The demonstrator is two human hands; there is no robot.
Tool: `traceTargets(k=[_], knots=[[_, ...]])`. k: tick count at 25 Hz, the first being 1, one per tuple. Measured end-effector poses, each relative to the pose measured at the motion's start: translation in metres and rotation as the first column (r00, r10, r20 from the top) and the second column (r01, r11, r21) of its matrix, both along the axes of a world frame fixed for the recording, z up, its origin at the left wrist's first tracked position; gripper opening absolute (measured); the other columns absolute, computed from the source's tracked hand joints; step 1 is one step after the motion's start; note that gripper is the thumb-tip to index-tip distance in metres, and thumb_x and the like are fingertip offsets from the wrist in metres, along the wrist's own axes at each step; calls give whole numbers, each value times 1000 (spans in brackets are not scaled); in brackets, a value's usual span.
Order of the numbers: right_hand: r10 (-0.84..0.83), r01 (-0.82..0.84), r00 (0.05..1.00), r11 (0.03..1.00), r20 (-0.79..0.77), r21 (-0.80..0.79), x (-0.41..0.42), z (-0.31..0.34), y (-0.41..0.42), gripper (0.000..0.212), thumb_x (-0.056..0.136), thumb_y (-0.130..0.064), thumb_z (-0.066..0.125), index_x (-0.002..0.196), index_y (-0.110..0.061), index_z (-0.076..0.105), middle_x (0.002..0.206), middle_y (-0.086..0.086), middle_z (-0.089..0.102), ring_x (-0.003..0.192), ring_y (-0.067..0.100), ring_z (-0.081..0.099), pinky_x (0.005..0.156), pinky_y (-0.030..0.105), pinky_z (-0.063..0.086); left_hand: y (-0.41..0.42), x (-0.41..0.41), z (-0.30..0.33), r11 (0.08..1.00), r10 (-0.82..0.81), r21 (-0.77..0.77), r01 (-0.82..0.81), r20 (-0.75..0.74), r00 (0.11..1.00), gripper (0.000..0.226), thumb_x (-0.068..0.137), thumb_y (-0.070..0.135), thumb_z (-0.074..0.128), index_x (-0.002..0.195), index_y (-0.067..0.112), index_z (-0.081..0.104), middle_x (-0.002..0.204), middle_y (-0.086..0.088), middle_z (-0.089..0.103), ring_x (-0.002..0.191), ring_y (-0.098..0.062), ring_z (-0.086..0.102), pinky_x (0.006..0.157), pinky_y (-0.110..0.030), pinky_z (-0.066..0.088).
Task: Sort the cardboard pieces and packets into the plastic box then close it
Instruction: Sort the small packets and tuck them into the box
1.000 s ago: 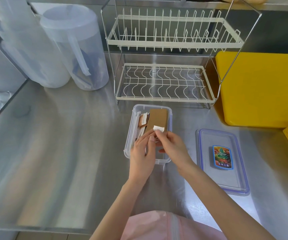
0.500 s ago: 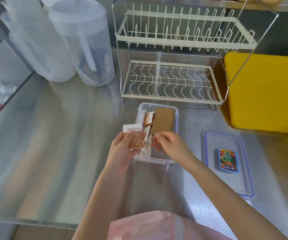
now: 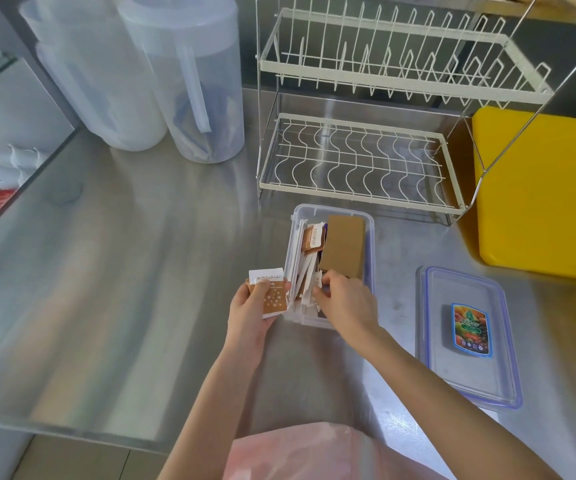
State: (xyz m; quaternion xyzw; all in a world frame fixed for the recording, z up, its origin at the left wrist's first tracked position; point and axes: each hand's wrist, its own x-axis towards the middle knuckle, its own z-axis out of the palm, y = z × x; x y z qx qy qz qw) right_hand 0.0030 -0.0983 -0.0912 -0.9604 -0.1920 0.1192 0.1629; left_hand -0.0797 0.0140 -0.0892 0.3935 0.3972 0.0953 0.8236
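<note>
A clear plastic box [image 3: 369, 223] stands open on the steel counter, filled with white and brown packets [image 3: 311, 239] standing on edge and a brown cardboard piece [image 3: 343, 249] leaning at its right side. My left hand [image 3: 250, 315] holds a small stack of brown-and-white packets [image 3: 269, 292] just left of the box. My right hand [image 3: 345, 301] reaches into the box's near end, fingertips pinching packets there. The box's clear lid [image 3: 466, 341], with a colourful sticker, lies flat to the right.
A white two-tier dish rack [image 3: 359, 150] stands right behind the box. A yellow board [image 3: 543, 192] lies at the right. Two translucent jugs [image 3: 175, 74] stand at the back left. The counter's front edge [image 3: 72, 434] runs close to my body.
My left hand has drawn out of the box to its left with a stack of packets. My right hand has stayed at the box's near end among the packets.
</note>
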Motion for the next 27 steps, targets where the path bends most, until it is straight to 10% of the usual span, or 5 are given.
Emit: traceTargets(k=[9,17,20,22,27], knots=[[34,-40,998,990,48,135,-3,11,-14,14,88,-25,50,91,-16,59,84,1,71,65,15,54,46,19,31,-2,-1,1,998,-38,40,38,-9,999,12,90,10,46,96,10,56,95,-11,69,79,-16,69,71,-28,53],[135,-159,987,917,90,366,30,74,-26,9,87,-24,55,88,-20,63,73,-16,63,67,6,59,63,15,46,9,14,19,946,-158,291,144,23,987,8,93,14,44,91,18,51,99,-8,65,78,-16,68,74,-35,54],[220,-202,975,882,6,427,33,83,-12,6,84,-23,59,83,-22,65,68,-18,57,60,-6,53,62,7,41,3,22,30,962,-265,107,252,130,955,22,95,27,40,96,14,58,87,-6,68,67,-12,69,65,-31,58],[250,-208,968,876,-40,434,28,79,-1,6,84,-23,58,82,-21,64,67,-15,58,58,0,57,66,24,51,1,24,36,936,-307,-106,335,220,926,40,94,39,35,104,9,60,83,-8,73,70,-16,71,63,-32,59],[257,-200,963,880,-78,431,33,64,8,11,87,-23,54,87,-18,65,73,-12,60,60,0,54,61,21,44,0,11,26,944,-293,-71,322,267,918,19,93,19,44,108,12,54,83,-3,75,66,-17,70,57,-28,57]])
